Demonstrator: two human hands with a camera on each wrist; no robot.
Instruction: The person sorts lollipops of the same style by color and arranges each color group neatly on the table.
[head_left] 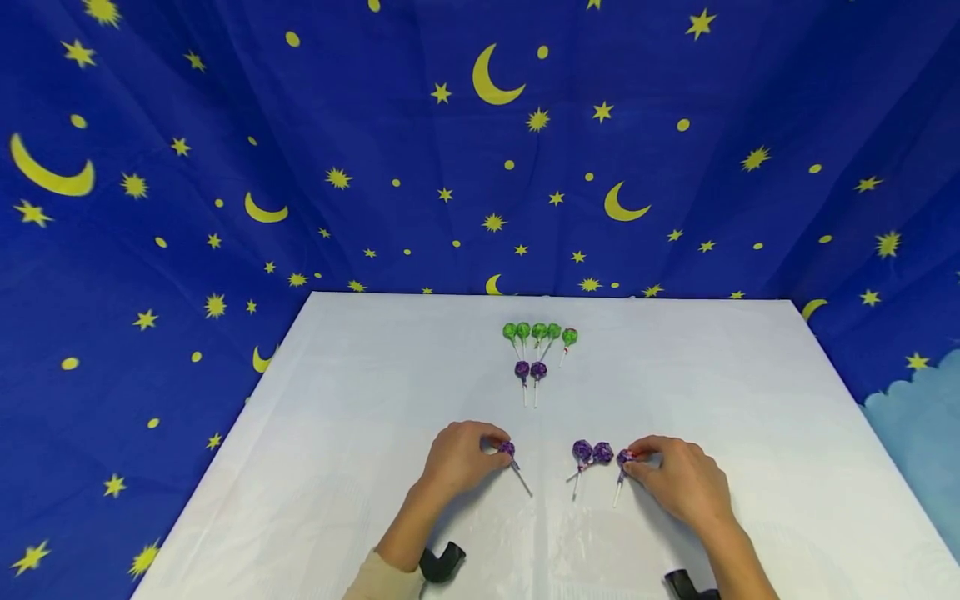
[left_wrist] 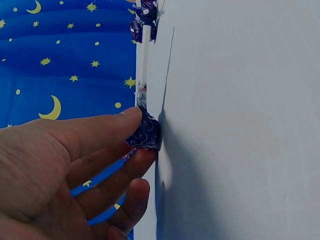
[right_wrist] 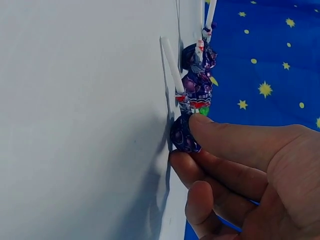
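My left hand (head_left: 467, 457) pinches a purple-wrapped lollipop (left_wrist: 145, 133) by its candy head between thumb and fingers, the white stick slanting toward the front right. On the right, my right hand (head_left: 681, 477) pinches another purple lollipop (right_wrist: 183, 134) by the head. Just left of that one, two more purple lollipops (head_left: 582, 452) lie side by side with their heads touching. Farther back, two purple lollipops (head_left: 522, 370) lie next to each other, sticks toward me. Behind them is a row of several green lollipops (head_left: 523, 331), the rightmost (head_left: 570, 337) set slightly apart.
Everything lies on a white-covered table (head_left: 375, 375). A dark blue curtain (head_left: 420, 133) with yellow moons and stars hangs behind and beside it. Black curved pieces show near the left wrist (head_left: 442, 562) and the right wrist (head_left: 688, 585).
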